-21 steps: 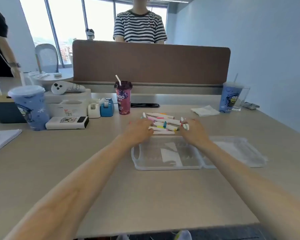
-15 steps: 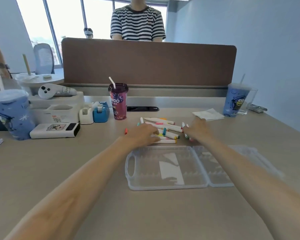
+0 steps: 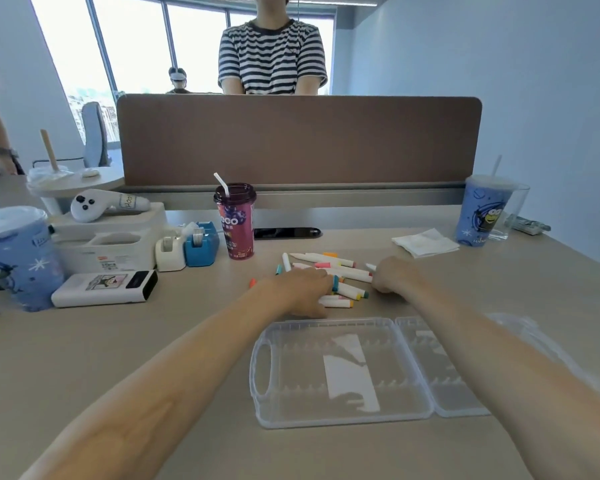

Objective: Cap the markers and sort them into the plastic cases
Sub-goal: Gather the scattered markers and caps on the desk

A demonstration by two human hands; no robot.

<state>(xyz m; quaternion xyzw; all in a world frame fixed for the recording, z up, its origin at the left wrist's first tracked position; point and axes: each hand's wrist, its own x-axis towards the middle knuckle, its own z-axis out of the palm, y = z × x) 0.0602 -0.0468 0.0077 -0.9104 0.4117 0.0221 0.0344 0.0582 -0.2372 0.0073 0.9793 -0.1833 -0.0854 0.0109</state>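
Markers [image 3: 340,271], white-barrelled with caps in pink, orange, yellow, green and blue, lie in a loose heap on the beige desk [image 3: 153,358], just beyond the far edge of the clear plastic case [image 3: 261,372]. The case lies open and flat, its two halves side by side. The handled half is on the left with a white paper slip [image 3: 350,372] inside, and the right half is partly covered by the right forearm.

The left hand [image 3: 298,289] lies palm down on the near left part of the heap, its fingers loosely stretched over the markers and its thumb by the case's edge. The right hand [image 3: 392,275] sits at the heap's right end with its fingers curled under. A white marker tip shows just past its knuckles, but whether the hand pinches anything cannot be told. A small orange piece [image 3: 253,282] lies apart to the left of the heap.

Behind the heap stands a purple drink cup [image 3: 235,221] with a straw. To its left are a blue tape dispenser [image 3: 201,244], a white tape dispenser [image 3: 169,251] and a white power bank [image 3: 104,287]. A folded napkin [image 3: 425,242] and a blue cup [image 3: 482,211] are at the far right. A brown divider [image 3: 298,140] crosses the desk, and a person in a striped shirt [image 3: 272,57] stands behind it
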